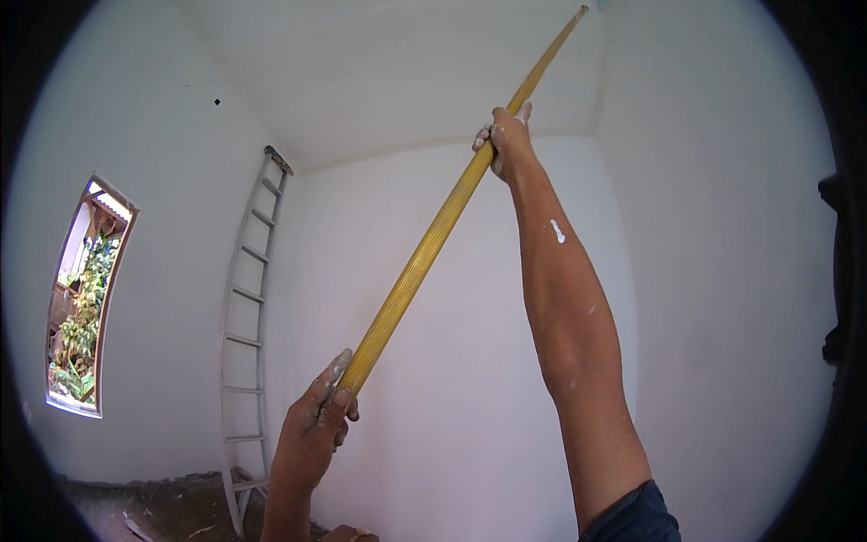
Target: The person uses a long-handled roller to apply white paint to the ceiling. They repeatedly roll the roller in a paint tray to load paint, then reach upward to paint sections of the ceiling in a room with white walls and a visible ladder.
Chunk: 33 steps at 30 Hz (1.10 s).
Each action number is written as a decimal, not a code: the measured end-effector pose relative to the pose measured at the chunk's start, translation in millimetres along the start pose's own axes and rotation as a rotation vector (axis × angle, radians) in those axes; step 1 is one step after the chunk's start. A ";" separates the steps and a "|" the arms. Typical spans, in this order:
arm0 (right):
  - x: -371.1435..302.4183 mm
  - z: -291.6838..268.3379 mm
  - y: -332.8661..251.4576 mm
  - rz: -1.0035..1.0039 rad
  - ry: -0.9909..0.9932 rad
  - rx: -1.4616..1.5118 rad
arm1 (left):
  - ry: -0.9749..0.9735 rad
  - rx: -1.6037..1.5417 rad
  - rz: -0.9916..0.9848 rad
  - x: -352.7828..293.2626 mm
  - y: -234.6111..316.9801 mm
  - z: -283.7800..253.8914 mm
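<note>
A long yellow ribbed pole (424, 257) slants across the view, from low at the left to high at the right. Its far end reaches up near the ceiling corner; what is fixed there, if anything, cannot be made out. My left hand (318, 411) is closed round the pole's lower end, with white smears on the fingers. Higher up, my right hand (508, 137) grips the shaft with its arm stretched out. White spots mark that hand, and a white streak lies on the right forearm.
A metal ladder (244, 339) leans against the white wall (452, 361) on the left. Beside it is a narrow window (86, 298) with plants outside. White walls meet the ceiling (388, 81) overhead. Rough dark floor (163, 510) shows at lower left.
</note>
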State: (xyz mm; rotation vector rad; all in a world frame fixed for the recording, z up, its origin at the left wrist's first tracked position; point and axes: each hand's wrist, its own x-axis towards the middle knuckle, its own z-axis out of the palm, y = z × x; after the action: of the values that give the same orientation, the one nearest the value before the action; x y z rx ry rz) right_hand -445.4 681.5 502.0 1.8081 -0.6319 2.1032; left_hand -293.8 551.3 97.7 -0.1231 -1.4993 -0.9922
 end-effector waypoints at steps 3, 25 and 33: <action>-4.0 9.6 26.9 0.021 -0.032 0.045 | 0.040 -0.007 -0.013 4.5 -20.8 -6.8; -104.6 291.3 299.2 0.146 -0.159 0.072 | 0.381 0.114 -0.174 17.3 -202.7 -267.7; -126.2 349.5 361.7 0.168 -0.189 0.006 | 0.431 0.186 -0.201 25.6 -253.9 -323.0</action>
State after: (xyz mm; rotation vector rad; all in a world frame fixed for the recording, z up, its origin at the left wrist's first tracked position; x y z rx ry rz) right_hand -304.0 200.8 368.4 2.0384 -0.8532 2.0513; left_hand -206.7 178.2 -52.8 0.3613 -1.2103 -0.9591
